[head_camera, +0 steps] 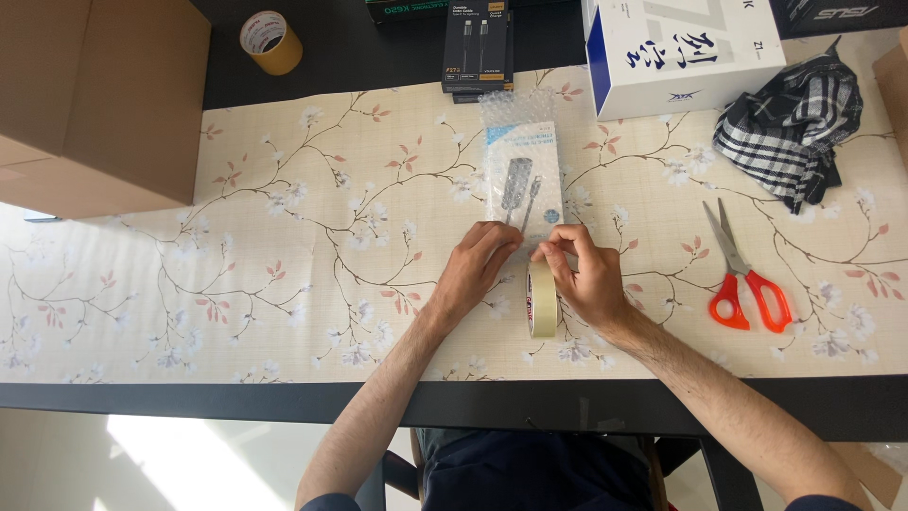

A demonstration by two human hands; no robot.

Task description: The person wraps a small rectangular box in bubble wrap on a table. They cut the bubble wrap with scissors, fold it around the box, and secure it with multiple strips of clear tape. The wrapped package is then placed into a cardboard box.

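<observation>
Right hand [591,279] grips the upright tape roll [542,299] near the tabletop's front edge. Left hand [478,265], fingers flat and holding nothing, pins the bubble-wrapped packet [523,166], apparently steadying it for taping.

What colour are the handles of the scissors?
Bright orange-red. The scissors lie on the flowery table cover, seen in the head view.

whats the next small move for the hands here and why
Probably draw the tape across the bubble-wrapped packet. The right hand holds the clear tape roll on edge at the packet's near end, and the left hand pins that end to the floral table cover.
</observation>
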